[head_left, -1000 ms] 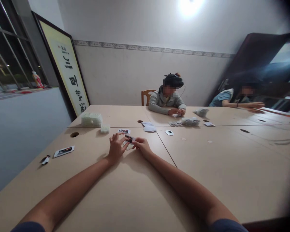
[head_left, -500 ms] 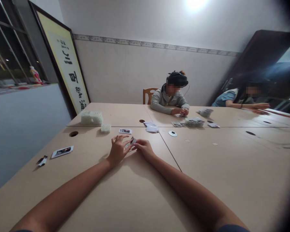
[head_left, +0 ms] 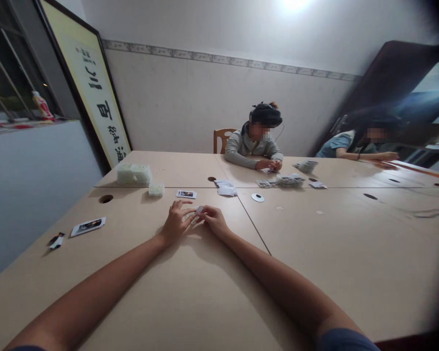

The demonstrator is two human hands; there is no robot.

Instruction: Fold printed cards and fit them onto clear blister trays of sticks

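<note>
Between my two hands is a small pale card-like piece (head_left: 199,209), partly covered by fingers. My left hand (head_left: 176,220) pinches its left side with thumb and a finger, while the other fingers stretch out above the table. My right hand (head_left: 215,220) grips the right side with bent fingers. Something whitish shows just below the piece, too small to make out. Just beyond my left hand lies a white-edged card with a dark picture (head_left: 186,194). Farther left rests a larger card of that look (head_left: 88,226).
Clear plastic cases are stacked (head_left: 133,174) at the back left, a smaller stack (head_left: 156,189) nearer. White packets (head_left: 226,188) and a white disc (head_left: 257,197) lie ahead. A person (head_left: 254,141) handles small items across the table; another person (head_left: 354,144) sits far right.
The piece in my hands showed a dark printed area before and now looks mostly pale. The whole view has shifted slightly. Both hands stay together around the piece.
</note>
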